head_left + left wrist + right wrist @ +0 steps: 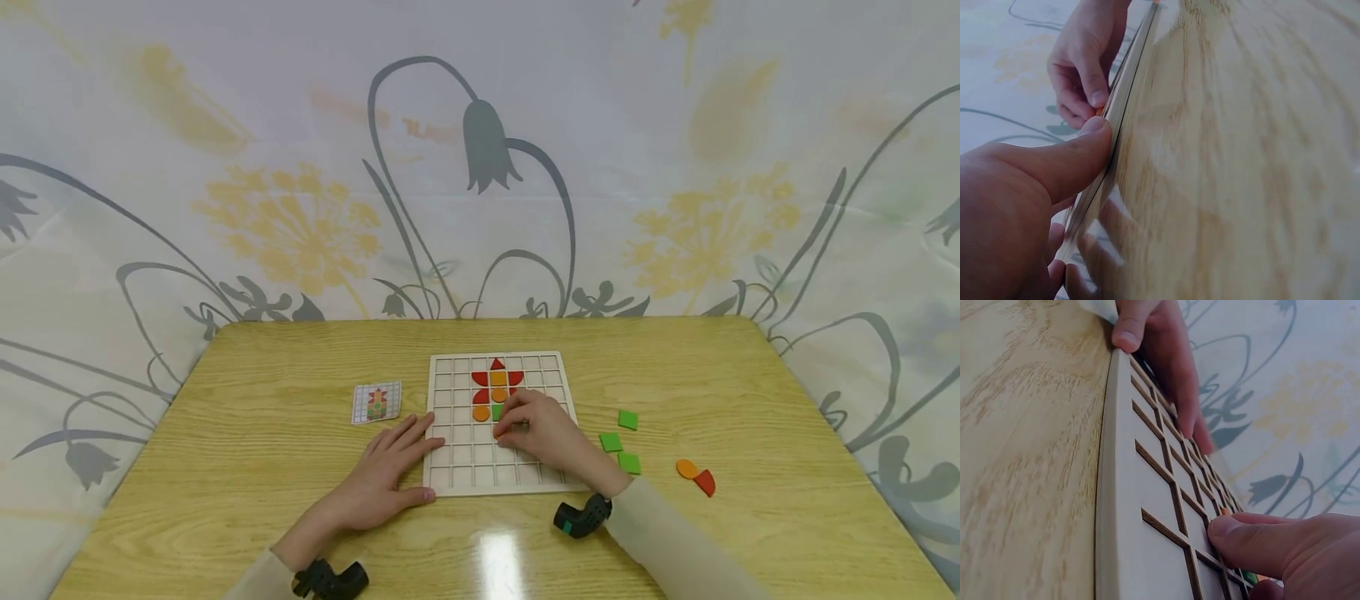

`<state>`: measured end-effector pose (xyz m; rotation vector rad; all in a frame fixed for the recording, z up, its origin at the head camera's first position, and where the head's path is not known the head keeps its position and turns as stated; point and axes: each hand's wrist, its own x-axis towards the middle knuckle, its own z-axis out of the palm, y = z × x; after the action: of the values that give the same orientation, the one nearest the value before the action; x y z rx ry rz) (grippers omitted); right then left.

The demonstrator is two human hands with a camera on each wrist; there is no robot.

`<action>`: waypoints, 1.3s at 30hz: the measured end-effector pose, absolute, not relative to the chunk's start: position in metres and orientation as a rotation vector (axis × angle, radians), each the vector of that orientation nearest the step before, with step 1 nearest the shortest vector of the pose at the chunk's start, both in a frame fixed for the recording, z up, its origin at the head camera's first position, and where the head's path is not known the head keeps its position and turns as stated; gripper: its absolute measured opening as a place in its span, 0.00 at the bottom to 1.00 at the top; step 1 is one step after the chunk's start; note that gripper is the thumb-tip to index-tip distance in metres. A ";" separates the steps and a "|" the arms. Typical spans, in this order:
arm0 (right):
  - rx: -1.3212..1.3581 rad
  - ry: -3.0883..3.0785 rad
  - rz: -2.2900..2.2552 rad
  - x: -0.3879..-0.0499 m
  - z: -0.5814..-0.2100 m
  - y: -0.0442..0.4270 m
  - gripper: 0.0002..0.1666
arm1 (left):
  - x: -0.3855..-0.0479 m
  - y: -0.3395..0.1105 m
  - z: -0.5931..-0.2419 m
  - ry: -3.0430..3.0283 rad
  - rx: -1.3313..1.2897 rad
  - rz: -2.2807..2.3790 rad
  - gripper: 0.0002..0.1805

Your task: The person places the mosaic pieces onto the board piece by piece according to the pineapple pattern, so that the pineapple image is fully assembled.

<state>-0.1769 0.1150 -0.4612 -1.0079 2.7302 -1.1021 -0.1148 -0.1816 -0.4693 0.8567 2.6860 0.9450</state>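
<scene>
A pale wooden grid board (453,479) lies on the table with red, orange and green flat pieces set in its upper middle cells. My right hand (543,429) is over the board, pinching a small orange piece (1225,511) between thumb and fingers at a cell below the green square (497,412). Most of that piece is hidden by the fingertips. My left hand (382,479) rests at the board's left edge, fingers spread and fairly straight, touching the frame. In the left wrist view, its thumb (1085,156) lies along the board's side.
Left of the board lies a small pattern card (377,402). To the right are three loose green squares (611,442), with an orange disc (686,469) and a red quarter-circle (705,482) farther out. A flower-printed cloth (480,233) hangs behind the wooden table (285,392).
</scene>
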 end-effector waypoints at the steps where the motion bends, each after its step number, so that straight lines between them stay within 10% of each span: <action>1: -1.014 2.728 -1.097 -0.177 -0.461 0.115 0.01 | -0.115 -0.181 -0.469 2.685 0.855 0.947 0.35; 39: -0.940 2.639 -1.194 -0.181 -0.463 0.117 0.07 | -0.115 -0.182 -0.470 2.687 0.874 0.956 0.35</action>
<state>-0.1807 0.1173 -0.4627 -0.9402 2.6386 -1.1937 -0.1152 -0.1823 -0.4701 0.8735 2.6866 0.9558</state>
